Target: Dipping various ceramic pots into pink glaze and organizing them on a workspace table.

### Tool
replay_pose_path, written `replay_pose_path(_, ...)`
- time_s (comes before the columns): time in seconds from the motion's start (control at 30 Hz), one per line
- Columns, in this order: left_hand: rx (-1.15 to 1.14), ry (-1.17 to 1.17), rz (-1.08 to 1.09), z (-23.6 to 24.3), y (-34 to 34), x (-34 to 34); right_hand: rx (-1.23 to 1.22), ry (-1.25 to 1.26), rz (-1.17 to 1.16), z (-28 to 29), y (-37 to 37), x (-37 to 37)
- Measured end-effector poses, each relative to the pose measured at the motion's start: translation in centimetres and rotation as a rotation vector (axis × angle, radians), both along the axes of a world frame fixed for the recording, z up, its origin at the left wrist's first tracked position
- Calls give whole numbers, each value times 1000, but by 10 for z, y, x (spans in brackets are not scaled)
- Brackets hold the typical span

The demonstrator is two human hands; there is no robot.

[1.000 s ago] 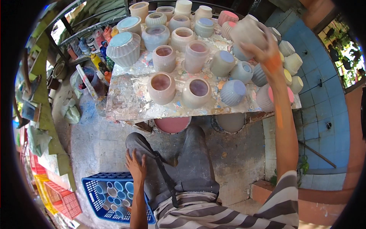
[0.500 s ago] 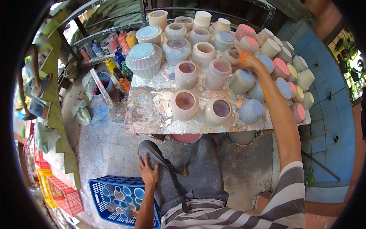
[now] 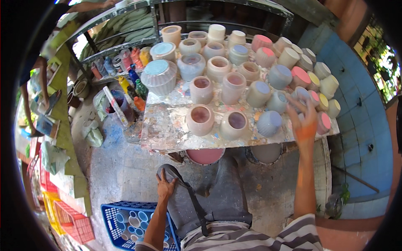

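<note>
My right hand (image 3: 304, 121) is over the right part of a paint-spattered table (image 3: 165, 125), fingers stretched and apart, with orange paint across its back. Its fingertips are by a pale blue-grey pot (image 3: 277, 101) and a pot with a lilac base (image 3: 300, 93); whether they touch either I cannot tell. Nearer the front edge lies a ribbed pot with a blue base (image 3: 269, 124). Upright, a pinkish pot with a dark inside (image 3: 249, 72) stands farther back. On my knee rests my left hand (image 3: 166, 187), fingers spread, holding nothing.
Several pots with pink, yellow or blue bases (image 3: 300, 75) crowd the table's right side. Paint bottles (image 3: 139, 102) stand left of it, beside a paint bucket (image 3: 119, 104). A blue crate of cups (image 3: 109, 217) is at my left. Another person's arm (image 3: 90, 6) shows far left.
My right hand has left the dark-mouthed pinkish pot and come back toward me, over the right-hand pots. My left hand stays on my knee. The view has shifted slightly.
</note>
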State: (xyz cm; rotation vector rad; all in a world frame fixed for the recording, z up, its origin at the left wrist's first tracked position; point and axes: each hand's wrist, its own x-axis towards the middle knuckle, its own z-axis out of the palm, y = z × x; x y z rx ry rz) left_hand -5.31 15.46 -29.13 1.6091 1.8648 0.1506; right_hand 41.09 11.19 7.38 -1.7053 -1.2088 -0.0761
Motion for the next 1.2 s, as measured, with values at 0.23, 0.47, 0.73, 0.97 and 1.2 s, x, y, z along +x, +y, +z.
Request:
replay_pose_path(0.23,-40,-24,-145,-40,2,-13,-187,291,-237,-179,-200,-85)
replay_pose_path(0.47,-724,-163,-1103,233,-7,43,-811,552,-555,-407,-450,-176)
replay_pose_path(0.73,528,-755,-817,448,132,250,-1036,1116,-356,-508,-503,-171)
replay_pose_path(0.97,732,39,-861,414,278,446,-545,1484,-499,-468,-434,-175)
replay_pose_path(1.2,572,588,-772,340,384,513,93,2019,-320,-555,-539,-249)
